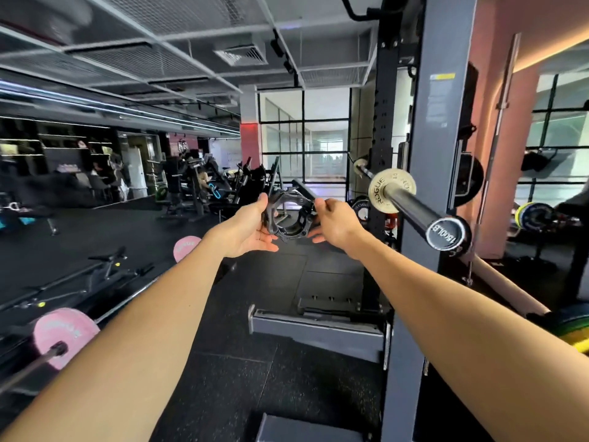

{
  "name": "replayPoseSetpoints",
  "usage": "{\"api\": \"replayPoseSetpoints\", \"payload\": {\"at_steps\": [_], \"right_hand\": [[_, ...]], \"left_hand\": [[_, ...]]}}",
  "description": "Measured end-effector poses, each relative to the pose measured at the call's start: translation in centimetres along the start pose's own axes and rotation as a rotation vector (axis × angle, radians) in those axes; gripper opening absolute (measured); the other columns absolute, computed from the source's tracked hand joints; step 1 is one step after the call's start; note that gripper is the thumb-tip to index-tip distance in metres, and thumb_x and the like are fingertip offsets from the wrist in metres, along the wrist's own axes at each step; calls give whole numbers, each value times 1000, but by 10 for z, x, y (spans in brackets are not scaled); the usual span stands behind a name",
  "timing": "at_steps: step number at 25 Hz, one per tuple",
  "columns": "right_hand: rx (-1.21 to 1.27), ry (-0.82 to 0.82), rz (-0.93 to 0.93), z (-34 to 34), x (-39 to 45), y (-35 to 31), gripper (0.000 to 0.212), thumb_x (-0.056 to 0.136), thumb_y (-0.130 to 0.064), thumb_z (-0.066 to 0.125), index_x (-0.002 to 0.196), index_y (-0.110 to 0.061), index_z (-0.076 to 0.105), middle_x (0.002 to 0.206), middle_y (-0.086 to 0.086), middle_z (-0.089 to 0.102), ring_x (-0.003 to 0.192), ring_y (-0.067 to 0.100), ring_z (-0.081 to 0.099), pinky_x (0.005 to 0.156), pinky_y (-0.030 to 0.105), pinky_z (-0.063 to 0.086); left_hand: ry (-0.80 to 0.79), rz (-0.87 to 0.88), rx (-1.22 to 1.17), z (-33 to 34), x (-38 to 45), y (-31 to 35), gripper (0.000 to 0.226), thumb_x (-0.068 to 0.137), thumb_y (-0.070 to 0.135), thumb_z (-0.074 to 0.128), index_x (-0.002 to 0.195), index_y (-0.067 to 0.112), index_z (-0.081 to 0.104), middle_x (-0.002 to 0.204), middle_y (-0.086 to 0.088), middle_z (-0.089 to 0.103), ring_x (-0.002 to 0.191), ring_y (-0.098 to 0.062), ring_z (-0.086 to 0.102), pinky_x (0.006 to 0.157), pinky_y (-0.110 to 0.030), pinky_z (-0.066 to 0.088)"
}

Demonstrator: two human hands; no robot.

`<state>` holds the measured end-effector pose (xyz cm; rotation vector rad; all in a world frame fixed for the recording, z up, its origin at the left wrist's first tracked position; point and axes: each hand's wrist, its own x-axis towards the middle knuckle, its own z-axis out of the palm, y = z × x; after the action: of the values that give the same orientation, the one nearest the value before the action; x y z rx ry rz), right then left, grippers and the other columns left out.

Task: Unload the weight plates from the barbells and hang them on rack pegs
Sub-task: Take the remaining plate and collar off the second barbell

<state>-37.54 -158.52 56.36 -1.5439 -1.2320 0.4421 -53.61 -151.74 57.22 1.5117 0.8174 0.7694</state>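
Both arms reaching out at chest height. Left hand (247, 226) and right hand (334, 223) are gripping a black barbell collar (290, 216) between them, fingers curling round its rim from either side. Just to the right, the racked barbell (411, 207) is sticking out bare past a small gold plate (381, 190), resting against the grey rack upright (424, 186). Pink plates (65, 333) are sitting on a barbell on the floor, lower left.

Two bare forearms are showing, running in from the lower corners of the view. The person is wearing no sleeves as far as the arms are visible, and no gloves, watch, bands or rings are showing on the left hand (245, 229) or the right hand (334, 223). Short, unpainted nails are showing on the thumbs.
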Motion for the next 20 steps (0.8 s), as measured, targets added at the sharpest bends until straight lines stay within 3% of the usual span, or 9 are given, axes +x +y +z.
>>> {"api": "replayPoseSetpoints", "payload": {"at_steps": [3,7,9,12,15,18,20], "right_hand": [[20,-12,-14,-11,-18,-13,43,104,-31,33,124,4,47,91,24,67,82,39,71,79,52,57],[-18,-7,-24,-29,-50,-29,45,103,-32,36,110,9,55,88,30,69,76,38,72,76,49,59],[-21,-5,-11,-40,-62,-39,47,103,-32,36,115,10,53,90,32,69,77,39,72,79,50,58],[-26,10,24,-55,-75,-56,45,103,-30,37,128,5,48,99,32,68,79,41,71,81,50,57],[-58,55,26,-68,-87,-64,41,103,-29,38,118,6,52,92,33,68,78,40,71,80,48,58],[-92,108,42,-83,-103,-67,26,104,-19,34,112,-2,53,96,35,65,71,41,68,72,48,59],[-94,112,90,-94,-115,-67,26,105,-17,30,111,-2,51,104,35,64,65,37,63,64,39,59]], "left_hand": [[72,-8,36,14,-26,11,64,97,63,25,110,8,57,76,-10,46,57,-18,42,60,-36,53],[23,-57,85,29,-62,22,75,92,70,31,127,7,50,78,-8,45,54,-17,39,60,-36,55],[-4,-53,68,36,-73,27,75,92,70,33,132,8,47,88,-7,49,58,-19,41,59,-36,56],[-58,-35,62,45,-81,38,68,93,68,31,122,11,52,93,-12,52,64,-23,42,56,-37,58],[-90,-11,69,53,-77,41,68,93,67,30,116,8,53,81,-12,50,54,-20,40,56,-36,57],[-160,-20,62,69,-76,41,60,94,64,32,123,13,46,86,-13,44,52,-19,38,59,-39,57],[-208,-9,67,82,-80,41,49,96,60,35,111,15,45,87,-13,41,52,-19,37,60,-41,57]]}}
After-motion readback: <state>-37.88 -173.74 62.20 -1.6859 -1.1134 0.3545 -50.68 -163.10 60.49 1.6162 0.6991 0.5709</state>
